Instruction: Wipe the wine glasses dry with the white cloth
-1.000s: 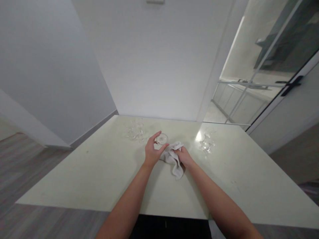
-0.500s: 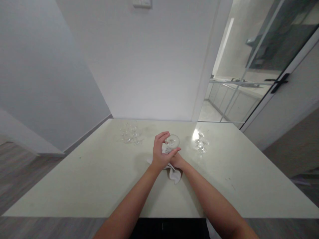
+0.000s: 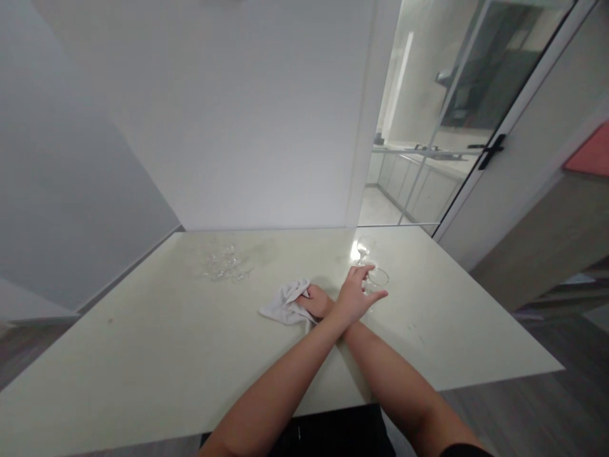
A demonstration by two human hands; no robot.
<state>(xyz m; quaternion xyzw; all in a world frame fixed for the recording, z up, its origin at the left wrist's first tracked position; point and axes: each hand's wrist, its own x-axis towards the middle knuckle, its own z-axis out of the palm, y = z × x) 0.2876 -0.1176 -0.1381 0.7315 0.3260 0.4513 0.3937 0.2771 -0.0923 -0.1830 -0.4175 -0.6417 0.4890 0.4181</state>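
My arms are crossed over a pale table [image 3: 143, 343]. My left hand [image 3: 354, 297] reaches across to the right and grips a clear glass [image 3: 377, 277] by its rim, just above the table beside another clear glass [image 3: 363, 247]. My right hand [image 3: 318, 302] lies under the left forearm, closed on a crumpled white cloth [image 3: 285, 304] that rests on the table.
Several more clear glasses [image 3: 221, 265] stand at the table's far left near the white wall. A glass sliding door with a black handle [image 3: 490, 151] is at the right, a kitchen behind it. Grey wooden floor surrounds the table.
My left hand has carried the glass from the middle of the table rightward across my right arm to the glasses at the right. The view has turned right.
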